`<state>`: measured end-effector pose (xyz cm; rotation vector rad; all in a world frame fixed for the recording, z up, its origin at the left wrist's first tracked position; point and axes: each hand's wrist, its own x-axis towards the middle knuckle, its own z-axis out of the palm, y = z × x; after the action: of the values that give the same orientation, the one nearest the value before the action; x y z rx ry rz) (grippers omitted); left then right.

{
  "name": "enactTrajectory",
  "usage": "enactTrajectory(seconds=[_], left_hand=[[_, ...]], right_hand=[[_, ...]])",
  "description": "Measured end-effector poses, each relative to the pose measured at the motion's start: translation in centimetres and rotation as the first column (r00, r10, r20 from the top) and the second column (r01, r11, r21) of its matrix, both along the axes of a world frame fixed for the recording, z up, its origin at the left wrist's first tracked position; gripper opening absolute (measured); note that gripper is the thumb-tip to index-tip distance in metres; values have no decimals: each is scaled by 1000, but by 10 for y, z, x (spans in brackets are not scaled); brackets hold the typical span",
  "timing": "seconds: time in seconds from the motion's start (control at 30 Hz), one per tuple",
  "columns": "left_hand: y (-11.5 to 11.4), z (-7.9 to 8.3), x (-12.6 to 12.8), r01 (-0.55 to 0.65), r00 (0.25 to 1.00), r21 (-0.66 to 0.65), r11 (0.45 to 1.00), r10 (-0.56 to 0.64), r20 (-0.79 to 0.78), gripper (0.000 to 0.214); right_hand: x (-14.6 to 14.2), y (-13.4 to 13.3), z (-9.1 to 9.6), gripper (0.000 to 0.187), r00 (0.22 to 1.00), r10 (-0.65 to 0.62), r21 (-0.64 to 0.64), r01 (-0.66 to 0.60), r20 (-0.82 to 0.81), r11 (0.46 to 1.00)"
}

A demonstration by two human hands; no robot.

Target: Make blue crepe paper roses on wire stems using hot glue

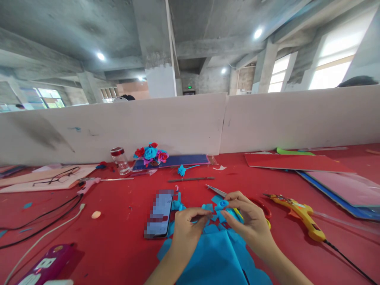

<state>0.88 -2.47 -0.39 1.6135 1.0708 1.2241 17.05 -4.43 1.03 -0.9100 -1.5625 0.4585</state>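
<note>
Over a heap of blue paper pieces, my right hand [247,215] pinches a small rolled blue paper flower [221,205] between thumb and fingers. Close by on its left, my left hand [191,225] is closed, thumb against fingertips; what lies in that pinch is too small to name. Below both hands spreads a large blue paper sheet [210,257], with cut pieces around it. Scissors [216,190] lie partly hidden behind my right hand, blades pointing up and left. A phone [159,213] with a lit screen lies left of my left hand.
A yellow glue gun [305,217] with a cord lies right; a pink glue gun [89,185] lies left. At the back stand a glass jar [120,161] and a red and blue paper bouquet [151,153] before a white partition [178,126]. Coloured sheets [335,186] are stacked right.
</note>
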Motion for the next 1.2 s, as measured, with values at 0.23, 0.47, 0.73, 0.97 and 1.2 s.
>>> enactTrajectory(seconds=[0.23,0.47,0.73,0.97,1.2], left_hand=[[0,-1,0,14,1000,15,1000,-14,-17,12],[-3,4,4,15,1000,-21,1000,-14,28,8],[-2,4,6,46,998,-52,998,-44,53,8],[-2,5,5,62,993,-69,996,-55,102,10],[-5,10,1,74,986,48,996,-81,145,12]], right_hand=[[-1,-2,2,5,999,-29,0,29,17,1000],[-3,-1,3,6,999,-48,24,49,-7,999],[-4,-2,5,7,999,-46,15,45,6,999],[-1,-2,-1,7,997,-58,25,59,-58,998],[21,-3,16,9,947,-244,42,258,-209,965]])
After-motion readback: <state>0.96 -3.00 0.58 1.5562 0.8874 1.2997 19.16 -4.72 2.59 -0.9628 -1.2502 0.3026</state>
